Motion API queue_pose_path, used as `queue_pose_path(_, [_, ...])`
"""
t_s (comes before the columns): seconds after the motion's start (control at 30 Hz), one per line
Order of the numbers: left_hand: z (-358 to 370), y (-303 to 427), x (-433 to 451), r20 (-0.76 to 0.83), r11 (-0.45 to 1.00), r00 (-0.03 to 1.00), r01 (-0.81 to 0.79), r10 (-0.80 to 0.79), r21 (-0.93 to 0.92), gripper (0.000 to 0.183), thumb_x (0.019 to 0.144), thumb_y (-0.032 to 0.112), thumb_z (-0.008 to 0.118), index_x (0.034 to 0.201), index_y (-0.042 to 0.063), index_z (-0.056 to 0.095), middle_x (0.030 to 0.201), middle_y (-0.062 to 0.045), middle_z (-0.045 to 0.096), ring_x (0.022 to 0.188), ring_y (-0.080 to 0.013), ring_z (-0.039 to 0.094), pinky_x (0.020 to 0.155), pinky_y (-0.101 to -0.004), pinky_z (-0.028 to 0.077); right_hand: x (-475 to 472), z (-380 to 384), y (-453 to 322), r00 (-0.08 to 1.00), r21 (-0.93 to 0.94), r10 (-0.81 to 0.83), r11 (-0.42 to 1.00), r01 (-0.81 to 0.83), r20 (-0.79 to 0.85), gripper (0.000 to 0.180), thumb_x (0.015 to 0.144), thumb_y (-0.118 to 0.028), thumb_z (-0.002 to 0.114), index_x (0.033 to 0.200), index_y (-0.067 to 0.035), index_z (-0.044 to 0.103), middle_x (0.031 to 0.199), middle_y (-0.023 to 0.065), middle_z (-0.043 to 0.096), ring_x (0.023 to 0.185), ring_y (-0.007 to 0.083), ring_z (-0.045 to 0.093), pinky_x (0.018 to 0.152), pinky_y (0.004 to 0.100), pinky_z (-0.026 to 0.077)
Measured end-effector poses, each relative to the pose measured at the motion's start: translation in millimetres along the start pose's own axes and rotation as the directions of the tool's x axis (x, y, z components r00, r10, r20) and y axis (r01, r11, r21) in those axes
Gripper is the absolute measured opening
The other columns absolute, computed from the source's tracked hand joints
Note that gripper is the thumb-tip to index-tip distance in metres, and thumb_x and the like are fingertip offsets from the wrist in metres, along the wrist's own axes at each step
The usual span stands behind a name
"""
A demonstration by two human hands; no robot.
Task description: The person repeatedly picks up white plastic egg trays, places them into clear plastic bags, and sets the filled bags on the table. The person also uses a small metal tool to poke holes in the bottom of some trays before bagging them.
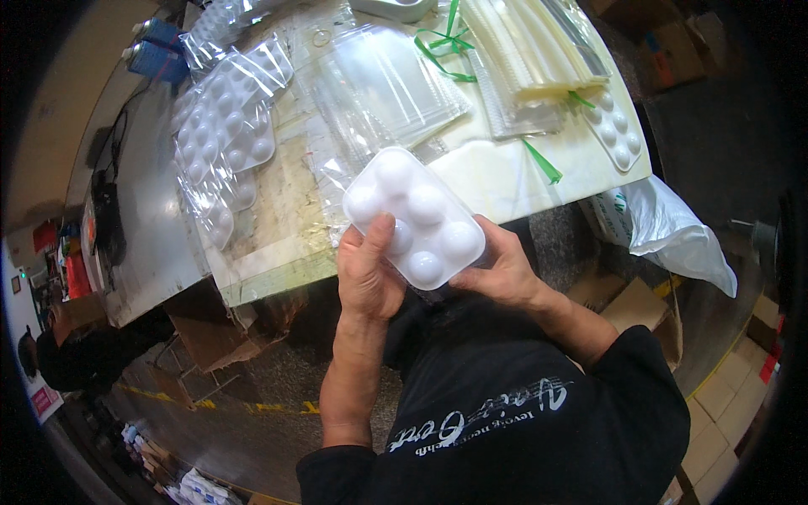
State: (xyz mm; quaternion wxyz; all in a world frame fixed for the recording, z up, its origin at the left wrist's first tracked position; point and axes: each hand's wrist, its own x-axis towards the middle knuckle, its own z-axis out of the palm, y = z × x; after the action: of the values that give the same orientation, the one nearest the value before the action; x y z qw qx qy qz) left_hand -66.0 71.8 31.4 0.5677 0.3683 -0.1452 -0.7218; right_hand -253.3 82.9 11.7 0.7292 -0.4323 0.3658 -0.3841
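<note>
A white plastic palette-like tray [435, 233] with several round domes facing up is between my two hands, tilted, just over the table's front edge. My left hand [369, 271] grips its left side, the thumb pressed on top against a dome. The lower right corner is held by my right hand [502, 265], its fingers partly hidden under the tray. A trace of clear film shows near the tray's lower edge; whether it wraps the tray I cannot tell. Beyond the tray lies a stack of clear plastic bags [398, 82].
Film-wrapped domed trays [218, 120] are heaped at left, near blue cans [154, 60]. At right lie bundled clear sleeves [530, 50], green ties [543, 161] and another domed tray [612, 132]. A white plastic bag [675, 227] hangs by the table's right edge; cardboard boxes [641, 306] stand below.
</note>
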Motion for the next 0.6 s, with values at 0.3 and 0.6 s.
queue_pose_path(0.3, [2.3, -4.2, -0.9, -0.038, 0.999, 0.999, -0.04, 0.04, -0.007, 0.029, 0.094, 0.013, 0.065, 0.119, 0.0, 0.062, 0.113, -0.01, 0.067, 0.102, -0.0197, 0.065, 0.089, -0.035, 0.053, -1.5, -1.3, -1.2, 0.989, -0.025, 0.14, 0.99, -0.141, -0.039, 0.048, 0.091, -0.01, 0.066, 0.134, 0.001, 0.048, 0.093, 0.0026, 0.064, 0.075, 0.0075, 0.059, 0.066, 0.0231, 0.049])
queue_pose_path(0.6, [-11.4, 5.3, 10.9, -0.083, 0.995, 0.992, -0.088, 0.091, 0.04, 0.054, 0.102, 0.046, 0.044, 0.133, 0.002, 0.05, 0.129, -0.013, 0.059, 0.117, -0.0274, 0.057, 0.1, -0.0441, 0.046, 4.0, -5.2, -3.4, 0.988, -0.202, 0.069, 0.975, -0.097, -0.141, 0.021, 0.096, -0.013, 0.06, 0.109, 0.003, 0.063, 0.079, 0.0032, 0.064, 0.068, 0.0077, 0.059, 0.06, 0.0228, 0.049])
